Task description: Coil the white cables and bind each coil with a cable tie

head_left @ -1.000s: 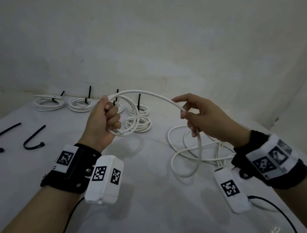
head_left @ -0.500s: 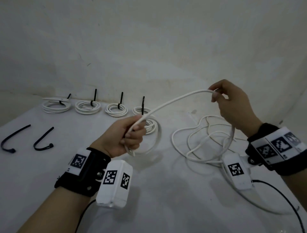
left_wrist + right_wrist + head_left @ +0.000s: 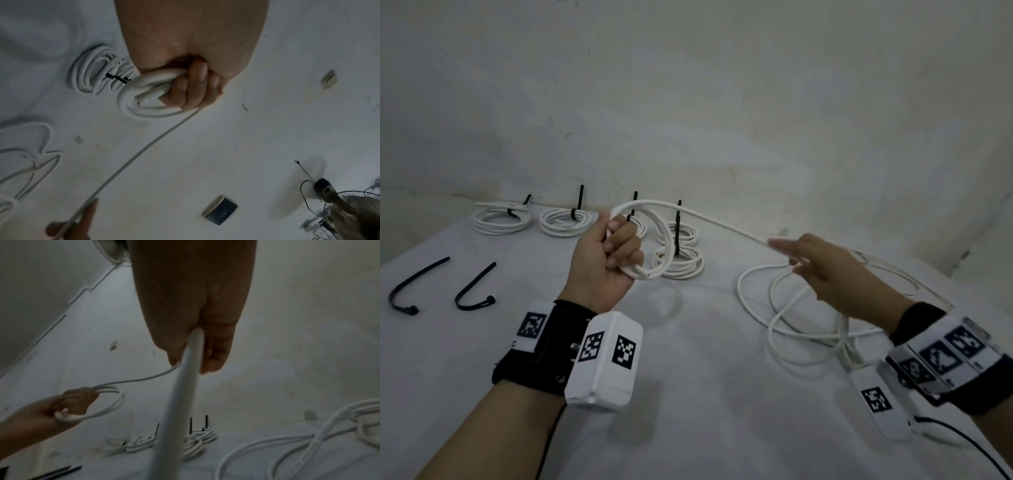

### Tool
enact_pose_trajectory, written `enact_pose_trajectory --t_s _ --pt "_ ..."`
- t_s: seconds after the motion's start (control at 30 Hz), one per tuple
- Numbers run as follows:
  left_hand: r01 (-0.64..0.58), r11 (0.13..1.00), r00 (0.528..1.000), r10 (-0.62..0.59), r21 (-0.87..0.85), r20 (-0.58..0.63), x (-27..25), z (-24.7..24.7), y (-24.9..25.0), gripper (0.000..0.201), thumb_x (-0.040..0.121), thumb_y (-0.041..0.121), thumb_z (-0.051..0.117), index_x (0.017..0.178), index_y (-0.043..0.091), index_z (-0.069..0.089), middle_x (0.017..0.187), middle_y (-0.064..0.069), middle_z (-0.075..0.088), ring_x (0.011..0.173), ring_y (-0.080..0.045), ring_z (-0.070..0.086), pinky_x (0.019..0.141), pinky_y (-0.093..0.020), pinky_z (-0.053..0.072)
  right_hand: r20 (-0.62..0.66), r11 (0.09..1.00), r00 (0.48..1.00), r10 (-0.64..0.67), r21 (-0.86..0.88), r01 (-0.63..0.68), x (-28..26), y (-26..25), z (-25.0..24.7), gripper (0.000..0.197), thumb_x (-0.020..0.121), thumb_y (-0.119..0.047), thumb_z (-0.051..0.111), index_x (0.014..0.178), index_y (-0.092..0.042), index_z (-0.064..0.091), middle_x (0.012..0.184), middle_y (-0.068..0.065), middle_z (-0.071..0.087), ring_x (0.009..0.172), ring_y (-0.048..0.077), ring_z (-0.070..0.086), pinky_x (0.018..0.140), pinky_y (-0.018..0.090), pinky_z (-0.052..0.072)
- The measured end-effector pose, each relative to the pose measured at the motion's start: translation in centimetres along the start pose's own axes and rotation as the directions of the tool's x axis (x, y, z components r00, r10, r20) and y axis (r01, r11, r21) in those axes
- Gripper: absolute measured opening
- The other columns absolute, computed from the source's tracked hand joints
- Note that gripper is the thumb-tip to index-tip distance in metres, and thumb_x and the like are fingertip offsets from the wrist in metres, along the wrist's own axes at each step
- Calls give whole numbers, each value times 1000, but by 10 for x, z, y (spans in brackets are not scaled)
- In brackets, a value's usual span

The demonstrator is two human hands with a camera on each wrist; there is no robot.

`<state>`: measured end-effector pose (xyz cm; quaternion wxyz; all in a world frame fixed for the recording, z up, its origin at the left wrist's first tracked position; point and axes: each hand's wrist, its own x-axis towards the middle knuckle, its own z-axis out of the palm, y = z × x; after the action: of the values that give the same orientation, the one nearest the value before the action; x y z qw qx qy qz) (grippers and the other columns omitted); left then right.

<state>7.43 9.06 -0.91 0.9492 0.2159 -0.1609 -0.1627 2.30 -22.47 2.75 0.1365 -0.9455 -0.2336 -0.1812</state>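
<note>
a: cable (image 3: 722,224) status at that frame?

b: my left hand (image 3: 607,262) was clenched round a small coil (image 3: 654,236) of it, a couple of turns, held above the table (image 3: 688,394). my right hand (image 3: 835,277) pinched the run further along, fingers (image 3: 216,353) closed on it. rest lay in loose loops (image 3: 791,308) on the table just beside my right wrist.

a: handling?

b: looked light and springy, smooth jacket. i judged it would slip and unwind if the left grip eased. best hold was on the stacked turns, and on the straight run close to the coil.

a: axis?

b: free run ran coil to right hand, sloping down toward my right. coil stood roughly upright.

a: ties?

b: two loose cable ties (image 3: 441,287) lay at far left. bound coils (image 3: 565,221) sat along the wall.
</note>
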Motion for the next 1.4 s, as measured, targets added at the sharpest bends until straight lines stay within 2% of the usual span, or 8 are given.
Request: enact_pose_trajectory --t_s 0.17,0.33,0.53,0.67,0.8,0.97,1.2,1.4 --pt "-142 988 980 149 61 -135 2 7 -7 56 101 41 24 54 19 45 41 7 29 30 -5 25 35 -14 28 116 815 912 -393 -416 404 -6 -29 9 62 68 13 48 115 -23 67 98 -5 69 77 17 65 50 22 45" --pt "-106 980 986 125 168 -111 0 15 -22 45 102 40 23 65 19 36 42 9 29 34 -3 27 39 -15 33 236 733 787 -570 -288 616 2 -79 16 47 78 0 35 104 -20 69 91 -6 68 77 18 54 42 32 46" --pt "-3 957 998 23 289 -65 -5 29 -41 44 102 41 23 68 15 35 46 6 31 38 -5 29 41 -16 34 82 810 813 -576 -82 581 19 -120 12 14 84 -24 59 90 -20 72 82 -8 70 74 10 55 52 26 46" --pt "48 895 999 -35 443 -38 -8 30 -53 38 96 44 33 98 8 46 73 -9 39 62 -11 40 59 -23 38 -104 894 890 -444 8 448 34 -122 6 12 78 -26 71 85 -17 69 77 -8 70 60 2 49 54 29 48" --pt "84 850 996 -65 520 -55 -12 32 -58 48 102 38 28 71 13 54 52 1 45 44 -7 42 43 -17 36 -175 926 918 -357 65 372 48 -110 6 9 81 -21 72 82 -13 68 77 -5 66 64 8 55 57 33 48" --pt "157 884 986 -165 440 -21 -14 33 -56 40 98 38 31 67 14 41 45 4 33 29 -1 25 33 -13 16 -290 937 924 -251 165 307 54 -95 15 7 82 -20 73 82 -13 71 74 -7 63 65 -1 53 61 10 36" --pt "230 931 965 -255 285 54 -14 30 -49 42 92 36 36 56 16 45 38 6 30 24 -1 25 26 -12 18 -471 932 835 -284 67 355 59 -89 33 12 86 -20 68 91 -11 75 84 3 62 78 19 58 66 34 48" --pt "213 955 973 -227 206 48 -15 32 -42 43 89 37 37 53 16 43 35 6 29 22 -1 25 28 -14 14 -230 919 928 -292 201 339 60 -78 40 41 90 -12 63 131 -14 57 102 0 61 88 7 55 77 14 47"
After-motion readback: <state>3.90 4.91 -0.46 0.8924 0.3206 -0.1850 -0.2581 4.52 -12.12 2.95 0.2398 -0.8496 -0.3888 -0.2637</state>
